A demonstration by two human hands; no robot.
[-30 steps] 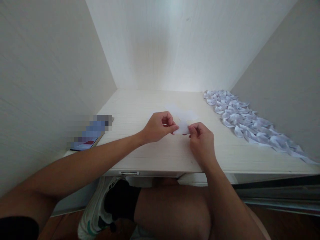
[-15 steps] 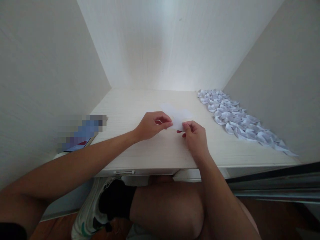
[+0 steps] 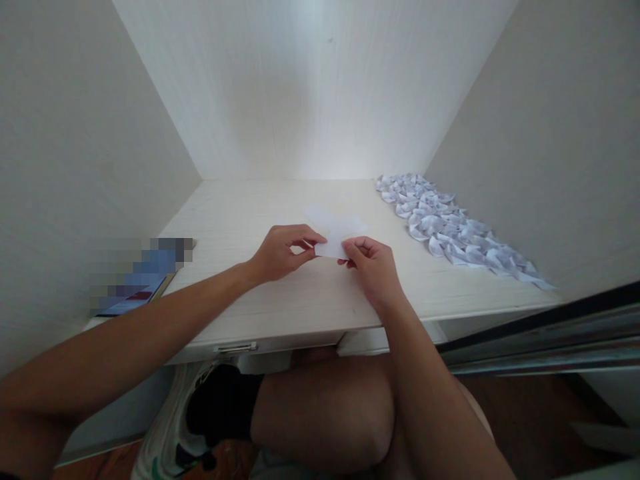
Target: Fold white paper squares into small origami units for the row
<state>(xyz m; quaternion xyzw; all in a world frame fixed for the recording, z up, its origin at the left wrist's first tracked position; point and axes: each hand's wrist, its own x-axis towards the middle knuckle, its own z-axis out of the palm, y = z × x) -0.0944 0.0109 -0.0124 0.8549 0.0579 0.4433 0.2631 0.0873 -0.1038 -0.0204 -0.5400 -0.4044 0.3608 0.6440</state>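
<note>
A small white sheet of paper [image 3: 331, 249] is held between my two hands, just above the desk. My left hand [image 3: 286, 251] pinches its left edge between thumb and fingers. On the other side, my right hand [image 3: 369, 260] grips the right edge, thumb on top and fingers curled beneath. Beyond my fingers, more white paper [image 3: 325, 216] lies flat on the pale desk; how many sheets there are I cannot tell.
A long pile of folded white paper pieces [image 3: 440, 223] runs along the right wall. At the left, a device with a blurred screen [image 3: 145, 280] leans by the wall. My bent leg [image 3: 320, 407] is under the desk's front edge, near a drawer handle [image 3: 236, 348].
My left hand has closed on the left edge of the paper, and the sheet now stretches between both hands. The whole view has shifted, so things appear further left.
</note>
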